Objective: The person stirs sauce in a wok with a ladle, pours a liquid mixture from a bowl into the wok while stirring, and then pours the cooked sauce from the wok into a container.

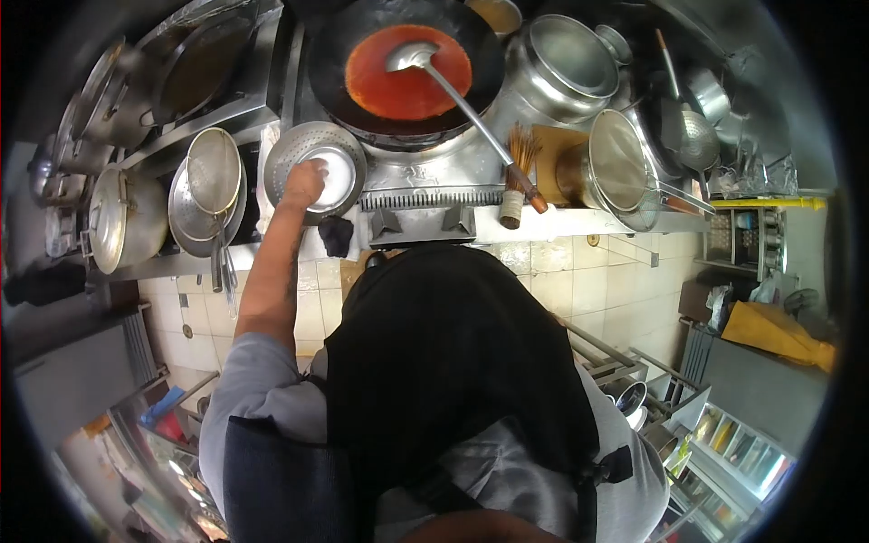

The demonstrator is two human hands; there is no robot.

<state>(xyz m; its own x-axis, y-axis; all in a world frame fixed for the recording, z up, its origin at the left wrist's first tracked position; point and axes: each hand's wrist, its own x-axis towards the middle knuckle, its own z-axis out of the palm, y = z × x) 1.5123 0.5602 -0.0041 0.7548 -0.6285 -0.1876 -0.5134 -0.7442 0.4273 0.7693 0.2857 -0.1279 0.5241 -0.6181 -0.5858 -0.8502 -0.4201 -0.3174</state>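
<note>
Apron (453,344): nearest.
Left hand (306,182): at bowl (350,181), grip I cannot tell.
Ladle (466,110): crosses wok (327,86) rim.
Counter edge (579,224): tiled floor (615,281) beside.

Left of the fingers (319,169): round mesh strainer (214,167) overlapping a perforated bowl (187,220); farther left, a large metal pot (140,213), tilted in view. Just below the fingers, slightly right: dark cloth (337,237), bunched, at the edge of the surface (539,223). Well right of them: stick brush (522,154), bound end toward the wearer; then a second mesh strainer (620,149). Upper right: wide metal vessel (570,59). Far right: perforated skimmer (698,140). Lower right, well apart: tiled floor (554,256); yellow-orange item (769,332), contents indistinct.
</note>
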